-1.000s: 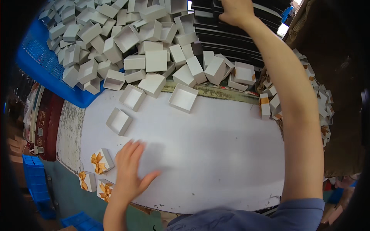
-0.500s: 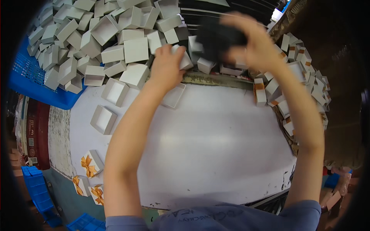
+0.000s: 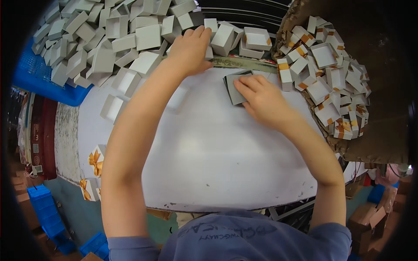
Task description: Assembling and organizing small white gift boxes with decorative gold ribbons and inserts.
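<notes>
My right hand (image 3: 263, 100) grips a small stack of dark grey square pads (image 3: 235, 91) low over the white tabletop, its fingers across the top one. Whether the stack rests on the table is hard to tell. My left hand (image 3: 189, 52) reaches to the near edge of a heap of white boxes (image 3: 148, 37), fingers stretched forward and thumb apart. A small white box (image 3: 209, 53) shows beside its palm, partly hidden. Beyond the pads are an upright white box (image 3: 223, 39) and a shallow open one (image 3: 257, 38). Open white trays (image 3: 126, 81) lie left of my left forearm.
A blue crate (image 3: 48, 89) sits under the heap at left. At right, a cardboard carton (image 3: 374, 143) holds white boxes with gold ribbon (image 3: 324, 89). Gold-bowed boxes (image 3: 89, 189) lie at the table's left edge. Blue bins (image 3: 45, 213) stand on the floor.
My right hand has brought the dark pads from the back of the table down toward me. My left hand stays by the heap. The view has shifted slightly.
</notes>
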A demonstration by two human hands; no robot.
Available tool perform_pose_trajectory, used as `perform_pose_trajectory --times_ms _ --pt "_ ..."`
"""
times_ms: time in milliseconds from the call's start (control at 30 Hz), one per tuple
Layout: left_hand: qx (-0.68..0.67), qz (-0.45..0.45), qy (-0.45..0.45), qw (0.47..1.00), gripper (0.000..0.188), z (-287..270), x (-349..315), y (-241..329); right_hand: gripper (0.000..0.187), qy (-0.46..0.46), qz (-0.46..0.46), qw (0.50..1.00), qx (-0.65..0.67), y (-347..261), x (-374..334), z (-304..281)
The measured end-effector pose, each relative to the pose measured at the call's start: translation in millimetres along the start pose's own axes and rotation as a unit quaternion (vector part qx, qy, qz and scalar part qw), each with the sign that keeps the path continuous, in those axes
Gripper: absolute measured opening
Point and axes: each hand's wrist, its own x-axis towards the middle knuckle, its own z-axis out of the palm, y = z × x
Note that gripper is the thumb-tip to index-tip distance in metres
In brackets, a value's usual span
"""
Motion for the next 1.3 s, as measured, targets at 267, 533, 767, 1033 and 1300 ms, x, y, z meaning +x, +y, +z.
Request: perform_pose_trajectory --times_ms 267,533,767,1033,1300 --pt "-0.058 -0.106 -0.076 0.99 0.074 -30.2 -17.1 17.7 0.035 0.199 0.081 0.975 0.062 12.0 -15.1 5.8" --pt "-0.392 -0.175 -0.122 0.895 0.087 -40.6 -181.9 116.6 0.029 0.146 -0.128 0.978 0.081 -71.3 -65.7 3.1" --pt "-0.36 -0.024 -0.084 0.929 0.071 -38.9 -199.1 119.7 0.014 0.189 -0.06 0.959 0.204 -66.2 -62.3 5.1" --pt "-0.235 0.062 -0.197 0.95 0.042 -75.6 -189.9 110.5 0.029 0.32 0.256 0.911 -0.042 71.5 -52.3 21.2" --pt "-0.516 -0.023 0.017 0.856 0.083 -29.0 -198.1 122.1 0.018 0.073 0.353 0.738 0.571 -55.3 -74.5 18.1"
